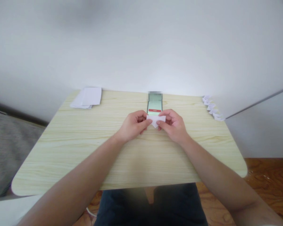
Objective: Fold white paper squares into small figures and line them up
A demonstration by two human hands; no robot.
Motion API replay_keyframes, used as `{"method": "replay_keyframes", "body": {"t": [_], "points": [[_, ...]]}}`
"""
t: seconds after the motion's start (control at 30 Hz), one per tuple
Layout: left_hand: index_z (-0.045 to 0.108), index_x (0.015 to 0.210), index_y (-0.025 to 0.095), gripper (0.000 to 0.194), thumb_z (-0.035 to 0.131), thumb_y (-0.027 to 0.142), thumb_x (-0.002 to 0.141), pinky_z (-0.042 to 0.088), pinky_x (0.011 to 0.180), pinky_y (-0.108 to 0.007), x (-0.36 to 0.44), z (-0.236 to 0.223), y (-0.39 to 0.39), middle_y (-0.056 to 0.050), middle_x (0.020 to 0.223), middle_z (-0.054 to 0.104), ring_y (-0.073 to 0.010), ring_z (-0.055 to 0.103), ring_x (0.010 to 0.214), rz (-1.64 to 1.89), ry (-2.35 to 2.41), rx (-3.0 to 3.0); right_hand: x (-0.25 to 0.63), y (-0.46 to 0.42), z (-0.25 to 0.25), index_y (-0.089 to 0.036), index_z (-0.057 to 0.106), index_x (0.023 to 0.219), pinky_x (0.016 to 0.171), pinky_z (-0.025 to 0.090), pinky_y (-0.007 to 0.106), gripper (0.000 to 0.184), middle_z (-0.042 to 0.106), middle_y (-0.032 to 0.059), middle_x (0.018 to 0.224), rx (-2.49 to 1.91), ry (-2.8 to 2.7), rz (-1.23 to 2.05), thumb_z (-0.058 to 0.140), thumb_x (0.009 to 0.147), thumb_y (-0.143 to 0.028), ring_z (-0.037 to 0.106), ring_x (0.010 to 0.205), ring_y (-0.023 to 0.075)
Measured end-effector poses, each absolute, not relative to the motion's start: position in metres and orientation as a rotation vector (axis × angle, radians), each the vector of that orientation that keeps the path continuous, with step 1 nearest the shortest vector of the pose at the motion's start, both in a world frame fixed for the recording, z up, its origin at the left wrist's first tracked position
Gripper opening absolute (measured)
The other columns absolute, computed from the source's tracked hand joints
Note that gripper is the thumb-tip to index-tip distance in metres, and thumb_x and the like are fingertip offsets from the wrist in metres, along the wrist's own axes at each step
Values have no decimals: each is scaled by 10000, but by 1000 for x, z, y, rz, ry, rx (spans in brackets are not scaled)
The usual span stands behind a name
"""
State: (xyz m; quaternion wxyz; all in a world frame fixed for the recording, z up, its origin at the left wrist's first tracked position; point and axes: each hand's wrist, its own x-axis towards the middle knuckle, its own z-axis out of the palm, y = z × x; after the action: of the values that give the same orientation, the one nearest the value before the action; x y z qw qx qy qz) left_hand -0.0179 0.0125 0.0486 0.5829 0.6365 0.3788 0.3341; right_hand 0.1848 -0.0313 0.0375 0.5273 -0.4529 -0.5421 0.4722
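Note:
Between my two hands is a small folded piece of white paper (155,120), with a straight upper edge and a point at the bottom. My left hand (134,125) pinches its left end, thumb on the near face. At the other end my right hand (174,125) grips it the same way, thumb near the middle. Just beyond the paper lies a phone (155,105) with a lit green screen and a red bar; its lower end is hidden by the paper and fingers.
A stack of white paper sheets (91,96) lies at the back left of the pale wooden table (61,150). Along the right edge sits a row of several folded white paper pieces (212,109). A white wall (132,47) stands directly behind the table.

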Motion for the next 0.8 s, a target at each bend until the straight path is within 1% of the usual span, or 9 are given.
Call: {"method": "replay_keyframes", "body": {"t": [0.07,0.1,0.17,0.23,0.3,0.5,0.63,0.8], "points": [[605,832,175,243,697,388,903,369,459,-231,-18,47,12,13,609,595,-98,513,478,753,858,1513,185,-32,38,-288,602,1140,650,596,326,400,758,-17,855,-1085,-1277,1137,807,801,-342,693,670,169],[617,825,171,250,693,394,909,392,487,-238,-18,47,12,1,629,609,-105,533,508,753,836,1525,186,-32,38,-286,610,1153,666,598,333,411,764,-12,864,-1094,-1272,1147,811,798,-344,699,684,175],[646,855,168,239,694,394,913,429,540,-250,-18,46,10,-13,670,634,-117,565,566,765,797,1541,187,-32,38,-259,669,1076,686,591,342,334,762,1,831,-1133,-1289,1157,816,798,-372,702,699,186],[670,880,166,237,692,398,918,447,573,-259,-17,46,9,-23,700,647,-126,578,603,764,767,1557,189,-31,38,-232,721,939,688,574,344,244,756,19,795,-1185,-1337,1151,805,812,-422,699,715,196],[687,893,166,242,688,406,920,458,592,-266,-17,46,8,-28,715,651,-132,584,621,756,751,1571,190,-31,38,-224,743,869,679,552,340,247,751,25,769,-1226,-1386,1128,788,827,-463,691,721,200],[707,913,167,256,677,421,926,465,603,-270,-18,46,9,-36,731,655,-141,592,639,753,762,1598,192,-30,38,-225,775,901,684,528,332,255,771,32,797,-1232,-1414,1098,791,831,-469,691,724,198],[698,907,163,238,681,400,928,456,611,-264,-19,45,12,-24,717,635,-132,573,639,826,751,1574,193,-28,37,-217,781,923,673,527,310,245,776,31,777,-1197,-1363,1129,795,835,-445,700,703,187],[683,899,145,243,687,387,925,431,606,-256,-20,43,14,-22,716,630,-122,550,642,842,776,1569,196,-28,39,-203,778,826,614,489,262,209,770,24,728,-1248,-1397,1075,792,842,-411,682,655,157]]}}
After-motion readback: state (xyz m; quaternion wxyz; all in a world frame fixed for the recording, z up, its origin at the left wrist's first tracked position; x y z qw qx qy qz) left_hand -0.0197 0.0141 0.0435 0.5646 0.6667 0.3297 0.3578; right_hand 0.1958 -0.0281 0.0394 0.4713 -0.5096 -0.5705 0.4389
